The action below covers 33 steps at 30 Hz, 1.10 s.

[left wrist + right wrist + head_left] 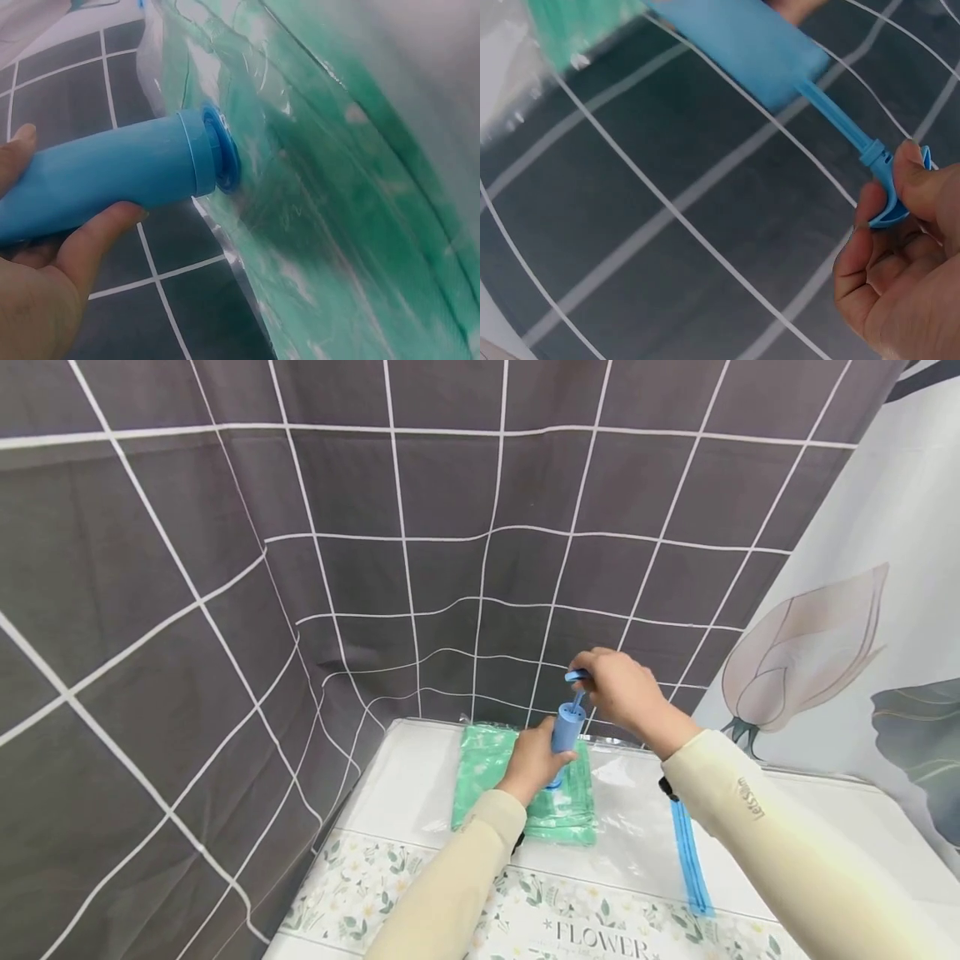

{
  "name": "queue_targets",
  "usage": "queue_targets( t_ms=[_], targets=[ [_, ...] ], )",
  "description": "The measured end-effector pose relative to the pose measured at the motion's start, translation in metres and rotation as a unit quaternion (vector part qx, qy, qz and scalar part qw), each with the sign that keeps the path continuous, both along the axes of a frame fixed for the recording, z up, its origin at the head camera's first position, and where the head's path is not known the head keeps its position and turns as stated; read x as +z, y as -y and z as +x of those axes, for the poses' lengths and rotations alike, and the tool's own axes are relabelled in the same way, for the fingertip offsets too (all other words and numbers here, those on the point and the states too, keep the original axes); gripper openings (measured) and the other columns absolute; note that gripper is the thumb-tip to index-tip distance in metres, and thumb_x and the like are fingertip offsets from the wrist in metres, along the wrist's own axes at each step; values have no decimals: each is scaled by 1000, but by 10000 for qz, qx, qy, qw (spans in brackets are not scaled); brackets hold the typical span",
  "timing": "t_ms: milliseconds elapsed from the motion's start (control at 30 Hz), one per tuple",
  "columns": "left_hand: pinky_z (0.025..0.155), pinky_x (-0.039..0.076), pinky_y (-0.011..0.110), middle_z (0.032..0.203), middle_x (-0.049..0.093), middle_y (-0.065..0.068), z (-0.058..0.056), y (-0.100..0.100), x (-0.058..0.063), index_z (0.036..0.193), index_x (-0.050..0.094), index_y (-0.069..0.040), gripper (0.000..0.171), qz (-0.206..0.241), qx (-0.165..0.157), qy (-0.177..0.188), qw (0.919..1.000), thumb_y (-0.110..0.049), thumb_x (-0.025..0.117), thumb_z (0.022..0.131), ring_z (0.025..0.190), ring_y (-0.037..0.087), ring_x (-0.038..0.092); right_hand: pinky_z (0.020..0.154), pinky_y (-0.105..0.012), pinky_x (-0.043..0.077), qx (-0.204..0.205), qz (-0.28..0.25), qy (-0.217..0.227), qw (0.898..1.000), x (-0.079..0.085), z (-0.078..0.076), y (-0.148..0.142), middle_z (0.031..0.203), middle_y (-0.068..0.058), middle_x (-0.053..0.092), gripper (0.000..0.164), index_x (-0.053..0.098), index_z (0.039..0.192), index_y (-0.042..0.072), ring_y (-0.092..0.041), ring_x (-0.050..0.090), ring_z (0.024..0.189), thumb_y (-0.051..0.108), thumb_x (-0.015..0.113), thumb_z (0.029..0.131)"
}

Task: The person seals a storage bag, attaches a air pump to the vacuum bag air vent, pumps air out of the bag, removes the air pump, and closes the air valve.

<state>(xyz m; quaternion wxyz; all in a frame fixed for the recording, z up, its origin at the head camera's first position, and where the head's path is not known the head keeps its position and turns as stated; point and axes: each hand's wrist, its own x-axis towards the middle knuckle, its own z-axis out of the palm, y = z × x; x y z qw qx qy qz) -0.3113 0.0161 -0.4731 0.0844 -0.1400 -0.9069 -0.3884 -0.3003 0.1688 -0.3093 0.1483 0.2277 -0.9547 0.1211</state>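
A blue hand pump (568, 727) stands nearly upright on a clear plastic vacuum bag (618, 785) with folded green cloth (480, 768) inside. In the left wrist view the pump's lower end meets the bag's round blue valve (221, 148). My left hand (531, 760) grips the pump barrel (112, 169), thumb on one side and fingers on the other. Above it, my right hand (617, 689) holds the pump handle (891, 214), fingers curled round it. Part of the thin plunger rod (840, 120) shows between the barrel and the handle.
A blue strip (692, 860) lies on the white table (408, 777) right of the bag, partly under the right forearm. A floral printed band (375, 877) runs along the near side. Dark grid-patterned fabric (450, 568) hangs behind and at left, a white flowered curtain (825, 652) at right.
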Motion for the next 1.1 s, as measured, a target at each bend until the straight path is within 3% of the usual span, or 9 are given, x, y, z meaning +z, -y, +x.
queue_targets(
  t_ms=[300, 400, 500, 667, 933, 1100],
  targets=[
    [103, 70, 46, 132, 83, 21, -1, 2, -5, 151, 65, -2, 62, 40, -60, -164, 9998, -25, 91, 100, 119, 36, 84, 85, -69, 63, 65, -28, -167, 9998, 67, 4, -7, 120, -15, 80, 19, 79, 128, 8, -37, 77, 104, 12, 74, 110],
    [105, 70, 46, 131, 83, 20, -1, 3, -4, 150, 65, -2, 61, 59, -41, -190, 9998, -26, 90, 100, 120, 36, 83, 83, -70, 62, -6, -88, -193, 9998, 78, 6, -6, 121, -15, 80, 21, 78, 130, 8, -38, 77, 105, 12, 74, 110],
    [105, 70, 46, 131, 83, 19, 0, 4, -4, 149, 65, -3, 60, 70, -14, -171, 9998, -27, 90, 100, 120, 35, 83, 83, -70, 62, -2, -130, -323, 9994, 78, 7, -4, 123, -16, 79, 22, 78, 131, 7, -39, 76, 105, 11, 73, 110],
    [104, 70, 46, 129, 84, 19, -1, 4, -2, 146, 66, -3, 57, 93, -33, -183, 9998, -26, 90, 100, 119, 35, 84, 87, -66, 65, 42, -78, -465, 9989, 57, 2, 3, 122, -18, 80, 19, 78, 127, 4, -41, 78, 105, 7, 74, 109],
    [106, 69, 46, 134, 83, 16, -4, 3, -2, 150, 65, -7, 57, 148, 1, 49, 9999, -27, 89, 102, 123, 33, 82, 84, -63, 69, -17, 165, -205, 9997, -20, -9, 10, 122, -15, 82, 20, 80, 125, 5, -41, 82, 105, 7, 79, 106],
    [104, 70, 44, 136, 82, 17, -2, 2, -4, 153, 62, -8, 60, 32, -54, 131, 9999, -28, 88, 103, 124, 32, 82, 80, -60, 69, -169, -3, -126, 9998, -47, -8, 10, 122, -16, 82, 18, 80, 125, 5, -39, 82, 103, 8, 78, 106]
  ],
)
